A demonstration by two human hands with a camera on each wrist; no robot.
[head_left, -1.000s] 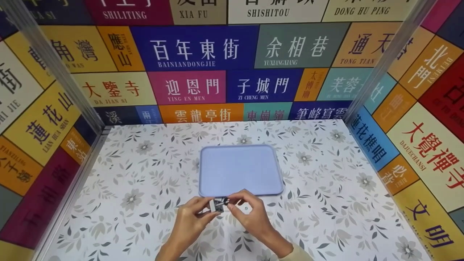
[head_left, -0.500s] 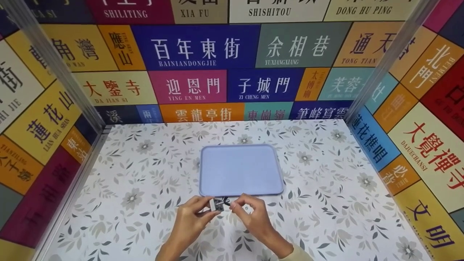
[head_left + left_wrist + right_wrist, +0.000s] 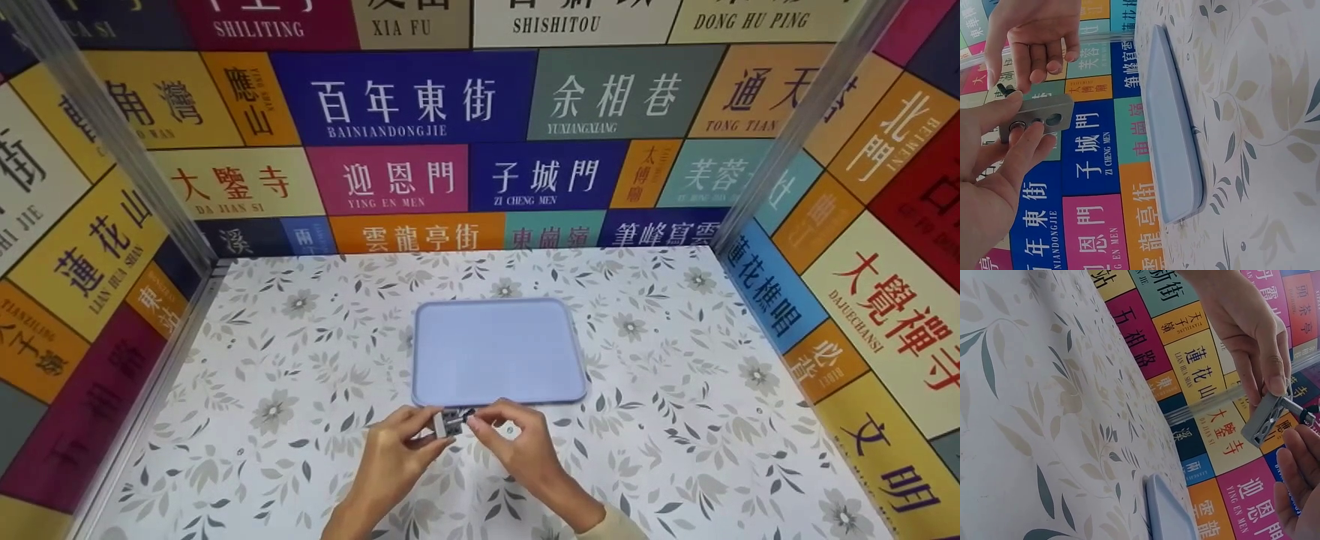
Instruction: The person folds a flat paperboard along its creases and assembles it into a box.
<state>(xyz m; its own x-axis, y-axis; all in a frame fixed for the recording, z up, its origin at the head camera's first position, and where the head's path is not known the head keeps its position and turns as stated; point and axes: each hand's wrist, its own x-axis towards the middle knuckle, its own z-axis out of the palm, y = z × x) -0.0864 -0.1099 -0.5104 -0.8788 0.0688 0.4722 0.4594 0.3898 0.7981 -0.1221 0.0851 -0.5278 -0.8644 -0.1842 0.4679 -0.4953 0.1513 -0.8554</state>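
My left hand point(image 3: 397, 442) grips a small grey metal block point(image 3: 1044, 108) with round holes through it, thumb on one side and fingers on the other. A threaded bolt point(image 3: 1293, 406) sticks out of the block toward my right hand. Near the bolt's outer end sits a black wing nut point(image 3: 1306, 417). My right hand point(image 3: 525, 442) pinches the wing nut between thumb and index finger; its other fingers are loosely bent in the left wrist view. Both hands are above the table, just in front of the tray's near edge.
A shallow light-blue tray point(image 3: 499, 352) lies on the table point(image 3: 337, 360), which has a leaf-and-flower cover. Panels with colourful Chinese lettering point(image 3: 405, 97) stand behind and on both sides, with clear corner posts point(image 3: 780, 142) between them.
My right hand drew slightly back from the block, uncovering the wing nut, then came in on it again. The left hand and the block have stayed nearly still.
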